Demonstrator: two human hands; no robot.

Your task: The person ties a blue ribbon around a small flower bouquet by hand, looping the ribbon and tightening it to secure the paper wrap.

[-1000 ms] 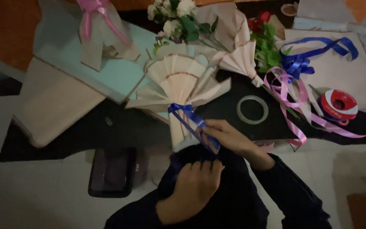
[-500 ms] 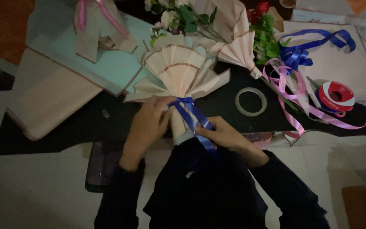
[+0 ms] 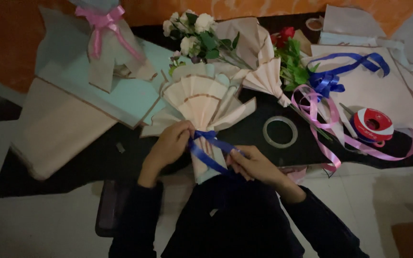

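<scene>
Gripping a dark blue satin ribbon (image 3: 211,153) already looped round the pleated peach paper bouquet wrap (image 3: 201,102) at the table's (image 3: 264,157) near edge, both hands, left (image 3: 170,143) and right (image 3: 254,165), hold its ends, bow apparently untied.

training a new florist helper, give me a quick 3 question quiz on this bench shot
1. True or false: both hands are on the blue ribbon at the neck of the peach paper bouquet wrap.
2. What lies on the dark table just right of the wrap? A) scissors B) a clear tape ring C) a stapler
3. What colour is the bow on the finished bouquet at the top left?

Key:
1. True: the left hand pinches it at the knot and the right hand holds its tail.
2. B, the clear tape ring.
3. Pink, on the pink bow.
</scene>
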